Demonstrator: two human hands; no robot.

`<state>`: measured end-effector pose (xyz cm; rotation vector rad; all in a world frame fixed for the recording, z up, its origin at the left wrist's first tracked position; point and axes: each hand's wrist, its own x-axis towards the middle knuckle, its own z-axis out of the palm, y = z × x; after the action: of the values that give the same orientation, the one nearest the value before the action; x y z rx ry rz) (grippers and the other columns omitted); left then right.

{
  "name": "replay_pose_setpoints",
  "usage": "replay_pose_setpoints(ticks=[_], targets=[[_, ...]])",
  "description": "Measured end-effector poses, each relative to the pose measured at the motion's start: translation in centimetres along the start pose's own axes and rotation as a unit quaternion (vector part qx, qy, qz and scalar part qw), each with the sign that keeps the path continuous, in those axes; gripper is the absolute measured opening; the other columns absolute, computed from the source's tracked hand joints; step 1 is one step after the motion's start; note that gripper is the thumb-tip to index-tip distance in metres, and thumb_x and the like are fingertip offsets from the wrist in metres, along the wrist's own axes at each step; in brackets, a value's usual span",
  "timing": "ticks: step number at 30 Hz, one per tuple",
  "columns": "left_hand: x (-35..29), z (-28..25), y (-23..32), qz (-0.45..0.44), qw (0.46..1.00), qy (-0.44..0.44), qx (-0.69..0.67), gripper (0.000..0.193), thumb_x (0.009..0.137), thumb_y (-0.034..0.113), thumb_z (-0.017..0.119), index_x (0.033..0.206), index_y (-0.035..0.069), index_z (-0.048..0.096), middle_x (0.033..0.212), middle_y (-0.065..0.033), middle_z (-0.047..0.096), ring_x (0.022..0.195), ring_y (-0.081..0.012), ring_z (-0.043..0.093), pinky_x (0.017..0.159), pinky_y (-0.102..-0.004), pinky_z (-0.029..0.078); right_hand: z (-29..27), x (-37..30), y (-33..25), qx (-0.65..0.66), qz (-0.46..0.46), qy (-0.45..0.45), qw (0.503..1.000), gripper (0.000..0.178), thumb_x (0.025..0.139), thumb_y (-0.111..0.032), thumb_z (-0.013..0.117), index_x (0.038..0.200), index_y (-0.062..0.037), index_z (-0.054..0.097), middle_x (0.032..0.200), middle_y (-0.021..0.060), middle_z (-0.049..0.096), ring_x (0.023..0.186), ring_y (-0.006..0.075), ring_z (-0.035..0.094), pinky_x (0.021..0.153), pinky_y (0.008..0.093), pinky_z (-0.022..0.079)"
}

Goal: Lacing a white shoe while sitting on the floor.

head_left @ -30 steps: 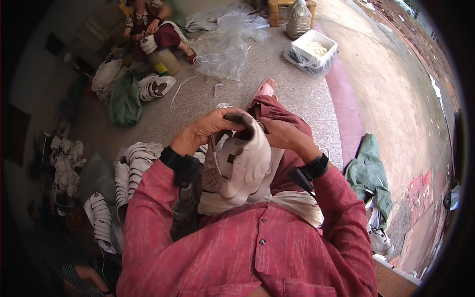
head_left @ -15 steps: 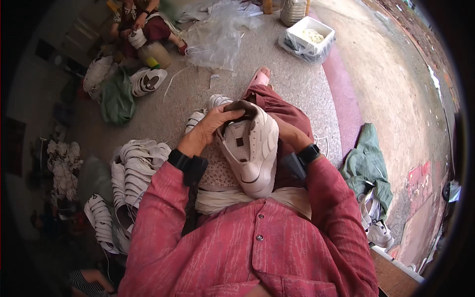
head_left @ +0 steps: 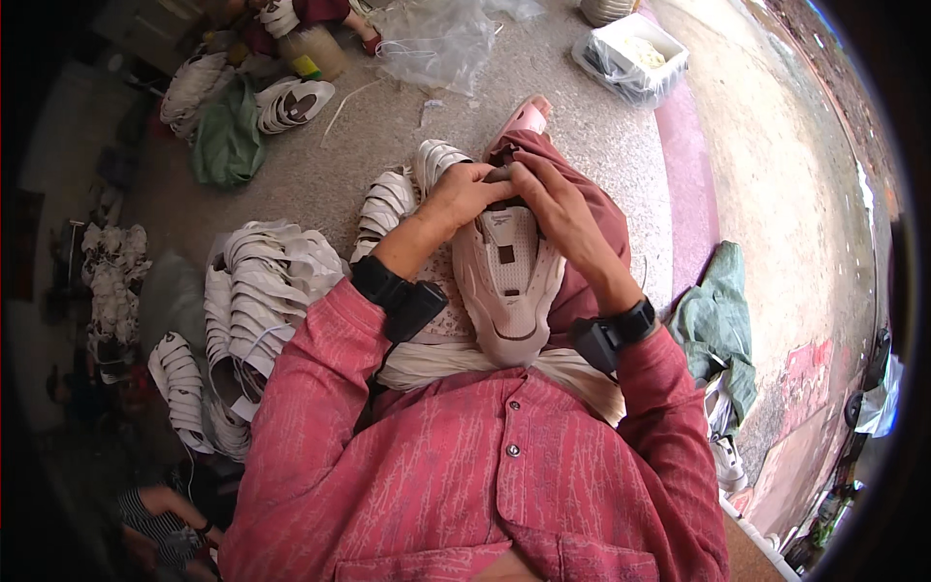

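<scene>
An unlaced white sneaker [head_left: 504, 325] lies on my lap, toe toward my body and opening facing up. At the far end, my left hand [head_left: 461, 197] pinches the brown-lined collar with fingers closed. Beside it, my right hand [head_left: 557, 206] grips the same collar, its thumb and fingertips almost meeting the left ones. The fingertips partly hide the heel. More white shoe pieces [head_left: 386, 206] in a nested row rest just beyond my left wrist.
Stacks of nested white shoe pieces [head_left: 257, 291] lie at my left. Green sacks rest far left [head_left: 228, 136] and at right [head_left: 716, 310]. A plastic-lined white box [head_left: 635, 60] stands far right; clear plastic sheeting [head_left: 436, 44] covers floor ahead. Another person's leg [head_left: 357, 24] shows at top left.
The sneaker has turned more upright, toe still toward me. My right hand has come from its side onto the collar, next to my left hand. The view has tilted down slightly.
</scene>
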<state>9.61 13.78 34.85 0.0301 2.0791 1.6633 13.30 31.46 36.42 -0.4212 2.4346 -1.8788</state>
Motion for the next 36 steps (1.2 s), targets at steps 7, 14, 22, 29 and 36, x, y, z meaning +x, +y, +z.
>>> replay_pose_setpoints(ticks=[7,14,22,29,36], targets=[[-2.8,1.9,1.3,0.073,0.993,0.025,-0.089,0.047,0.092,0.028,0.062,0.127,-0.002,0.053,0.118,-0.0091,0.058,0.109,-0.0140,0.054,0.094,-0.0261,0.042,0.7,0.7,4.2,0.012,-0.014,0.019,1.000,0.044,0.095,-0.030,0.048,0.125,0.0014,0.053,0.119,0.0205,0.062,0.110,0.0305,0.060,0.095,0.0330,0.043],[-5.1,3.6,-3.8,0.296,0.953,0.061,0.016,0.043,0.089,0.016,0.058,0.127,-0.002,0.051,0.121,-0.0152,0.055,0.115,-0.0234,0.052,0.101,-0.0325,0.038,1.8,-4.2,3.9,0.007,-0.041,0.067,0.997,0.036,0.088,-0.017,0.058,0.121,-0.0029,0.054,0.116,0.0164,0.060,0.109,0.0295,0.058,0.096,0.0347,0.043],[-3.5,3.5,-4.0,0.244,0.966,0.072,-0.044,0.041,0.091,0.018,0.054,0.127,-0.002,0.051,0.122,-0.0156,0.055,0.115,-0.0238,0.052,0.101,-0.0319,0.037,2.4,-2.1,5.5,-0.057,-0.095,0.111,0.988,0.034,0.086,-0.013,0.050,0.118,-0.0015,0.054,0.111,0.0186,0.059,0.104,0.0353,0.057,0.092,0.0382,0.044],[-2.8,4.0,-4.7,0.307,0.944,0.116,0.034,0.037,0.094,0.023,0.050,0.122,-0.002,0.055,0.115,-0.0164,0.060,0.109,-0.0255,0.056,0.096,-0.0308,0.041,1.0,-2.2,9.0,0.022,-0.108,0.037,0.993,0.033,0.097,-0.018,0.042,0.121,0.0022,0.052,0.113,0.0191,0.059,0.108,0.0297,0.058,0.094,0.0319,0.043],[-2.6,3.5,-5.4,0.257,0.961,0.103,-0.016,0.043,0.093,0.030,0.054,0.124,0.000,0.054,0.117,-0.0163,0.060,0.112,-0.0252,0.055,0.099,-0.0308,0.039,-2.8,-14.1,2.3,0.011,0.089,0.035,0.995,0.027,0.093,-0.018,0.059,0.115,-0.0023,0.057,0.103,0.0115,0.063,0.096,0.0209,0.062,0.081,0.0318,0.048]])
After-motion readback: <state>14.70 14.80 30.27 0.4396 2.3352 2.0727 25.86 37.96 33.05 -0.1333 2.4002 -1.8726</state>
